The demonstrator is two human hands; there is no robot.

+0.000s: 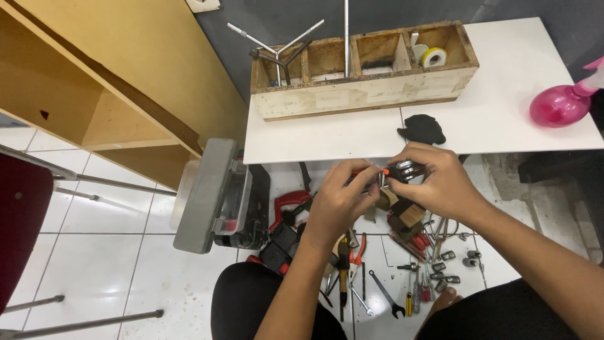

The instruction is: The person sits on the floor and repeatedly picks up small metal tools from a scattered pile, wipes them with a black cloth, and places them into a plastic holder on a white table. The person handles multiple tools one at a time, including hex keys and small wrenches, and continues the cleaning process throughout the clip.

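My left hand (340,201) and my right hand (431,179) meet in front of me, above a heap of tools on the tiled floor. Together they hold a small folding tool set (397,170) with a dark body and orange tips. My left fingers pinch a thin metal key sticking out at its left end, while my right hand wraps around the body. Most of the tool is hidden by my fingers.
A white board (503,119) lies ahead with a partitioned wooden box (365,88) holding metal wrenches and tape rolls, a black rag (421,129) and a pink spray bottle (560,104). A grey tool case (207,195) stands left. Pliers, wrenches, screwdrivers and sockets litter the floor (402,277).
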